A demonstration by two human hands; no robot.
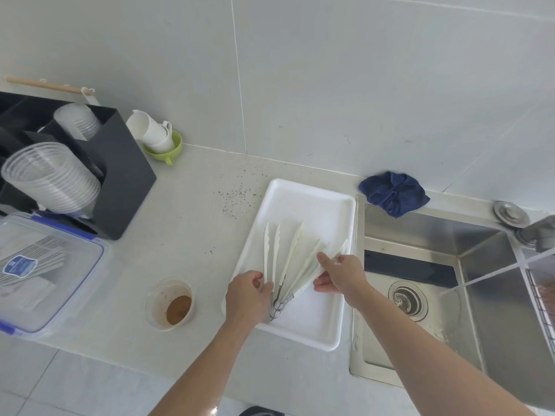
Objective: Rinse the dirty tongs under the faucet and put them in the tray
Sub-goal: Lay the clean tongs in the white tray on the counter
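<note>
Head view of a pale stone counter with a shallow white rectangular plastic tray set just left of a stainless-steel sink. Several pairs of white plastic tongs with metal hinges lie fanned in the tray, hinges gathered at its near end, tips pointing far. The left hand rests on the leftmost pair near the hinges, fingers curled around it. The right hand pinches the rightmost pair between thumb and fingers, beside the tray's right wall.

Judged risks: the rightmost tips lie close to the tray's right rim, so a loose release could tip that pair over the wall toward the sink. The bunched hinges may snag one another if one pair is dragged. Water runs from the faucet at the far right, so wet fingers may slip.

Open room: bare counter lies left of the tray up to a round clear cup holding brown residue. A crumpled dark blue cloth sits on the sink's far rim, well apart from both hands.
</note>
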